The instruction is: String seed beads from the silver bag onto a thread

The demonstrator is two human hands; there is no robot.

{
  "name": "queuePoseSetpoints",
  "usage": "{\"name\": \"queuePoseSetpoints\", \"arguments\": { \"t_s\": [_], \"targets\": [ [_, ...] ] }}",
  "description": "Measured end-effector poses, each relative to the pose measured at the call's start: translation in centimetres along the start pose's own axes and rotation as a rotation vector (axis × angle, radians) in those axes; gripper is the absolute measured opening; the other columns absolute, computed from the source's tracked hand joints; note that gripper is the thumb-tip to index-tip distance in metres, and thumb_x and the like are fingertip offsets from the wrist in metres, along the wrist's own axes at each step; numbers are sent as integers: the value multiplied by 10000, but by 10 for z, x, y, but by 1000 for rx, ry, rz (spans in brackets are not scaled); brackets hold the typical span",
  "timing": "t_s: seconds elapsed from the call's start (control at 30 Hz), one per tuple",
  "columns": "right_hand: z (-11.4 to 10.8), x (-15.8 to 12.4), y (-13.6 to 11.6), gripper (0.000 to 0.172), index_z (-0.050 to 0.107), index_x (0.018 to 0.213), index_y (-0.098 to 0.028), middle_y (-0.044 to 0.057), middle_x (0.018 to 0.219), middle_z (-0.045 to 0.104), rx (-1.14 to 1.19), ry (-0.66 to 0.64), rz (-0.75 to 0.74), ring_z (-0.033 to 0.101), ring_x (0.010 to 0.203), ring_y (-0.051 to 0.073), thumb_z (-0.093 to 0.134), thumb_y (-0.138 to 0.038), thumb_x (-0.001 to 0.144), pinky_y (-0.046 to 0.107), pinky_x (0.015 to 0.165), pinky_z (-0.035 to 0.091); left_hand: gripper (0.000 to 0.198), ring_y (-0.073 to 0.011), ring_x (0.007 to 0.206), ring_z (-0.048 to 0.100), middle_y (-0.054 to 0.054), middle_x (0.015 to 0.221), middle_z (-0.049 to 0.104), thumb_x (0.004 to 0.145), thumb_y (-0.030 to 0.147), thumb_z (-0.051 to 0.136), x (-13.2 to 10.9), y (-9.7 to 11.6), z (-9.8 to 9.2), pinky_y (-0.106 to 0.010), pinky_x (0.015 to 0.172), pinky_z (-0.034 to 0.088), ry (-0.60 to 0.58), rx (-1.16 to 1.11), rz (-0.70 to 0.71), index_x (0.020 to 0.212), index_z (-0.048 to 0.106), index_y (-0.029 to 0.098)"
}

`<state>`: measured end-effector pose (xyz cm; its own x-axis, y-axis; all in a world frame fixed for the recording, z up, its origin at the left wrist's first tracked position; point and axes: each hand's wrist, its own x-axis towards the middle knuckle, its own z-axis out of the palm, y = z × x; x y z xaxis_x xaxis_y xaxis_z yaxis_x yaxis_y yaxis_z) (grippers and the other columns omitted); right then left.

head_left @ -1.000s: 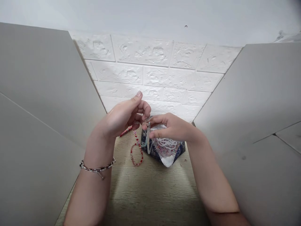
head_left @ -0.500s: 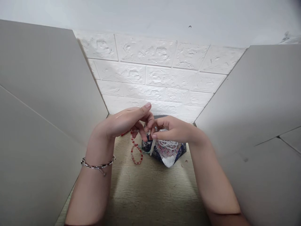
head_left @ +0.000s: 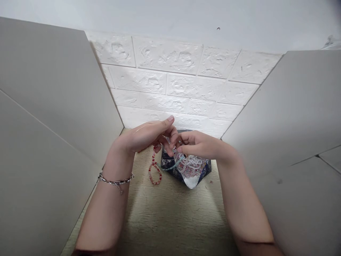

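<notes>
My left hand (head_left: pixel 145 137) and my right hand (head_left: pixel 198 145) meet fingertip to fingertip above a dark blue patterned box (head_left: pixel 173 170). The left fingers are pinched on a red beaded bracelet (head_left: pixel 154 170) that hangs down to the wooden table (head_left: pixel 170 213). The right fingers are pinched on a pale blue-green bead string (head_left: pixel 172 166) that sags in a curve toward the left hand. A clear plastic bag (head_left: pixel 191 171) with white beads lies over the box, under my right hand. A silver chain bracelet (head_left: pixel 115 182) circles my left wrist.
Grey board panels stand on the left (head_left: pixel 48 124) and right (head_left: pixel 287 117), walling in a narrow strip of table. A white embossed brick wall (head_left: pixel 176 81) closes the back. A small crumb lies on the table by the box's right corner.
The pale bead string, held upright a second ago, now droops in a loop between the hands. Both hands have drawn closer together and slightly farther from me.
</notes>
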<state>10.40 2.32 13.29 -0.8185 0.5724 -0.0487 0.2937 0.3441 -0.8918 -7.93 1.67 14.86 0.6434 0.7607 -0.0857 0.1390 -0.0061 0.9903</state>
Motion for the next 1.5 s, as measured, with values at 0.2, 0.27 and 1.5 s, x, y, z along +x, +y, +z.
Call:
{"name": "queuePoseSetpoints", "arguments": {
  "t_s": [0.2, 0.27, 1.5],
  "targets": [
    [1, 5, 3, 218, 547, 923, -166, 36, 958, 584, 74, -18, -129, 519, 889, 117, 504, -336, 793, 261, 777, 397, 558, -90, 397, 459, -39, 470, 507, 845, 513, 247, -2, 3, 4, -185, 335, 299, -3, 4, 8, 543, 541, 147],
    [3, 6, 3, 267, 550, 902, -162, 42, 934, 582, 10, 86, -104, 519, 857, 124, 534, -391, 764, 273, 758, 397, 550, -76, 401, 451, -21, 474, 488, 841, 530, 248, -2, 4, 6, -177, 345, 312, 24, -27, 36, 550, 513, 145],
    [-21, 21, 69, 435, 583, 983, -94, 108, 802, 638, -354, -90, 697, 601, 566, 167, 413, -437, 776, 311, 652, 444, 531, -75, 484, 523, -84, 1190, 555, 806, 569, 309, 20, -44, -33, -223, 332, 221, 119, 83, -158, 1078, 610, 227]
  ]
}}
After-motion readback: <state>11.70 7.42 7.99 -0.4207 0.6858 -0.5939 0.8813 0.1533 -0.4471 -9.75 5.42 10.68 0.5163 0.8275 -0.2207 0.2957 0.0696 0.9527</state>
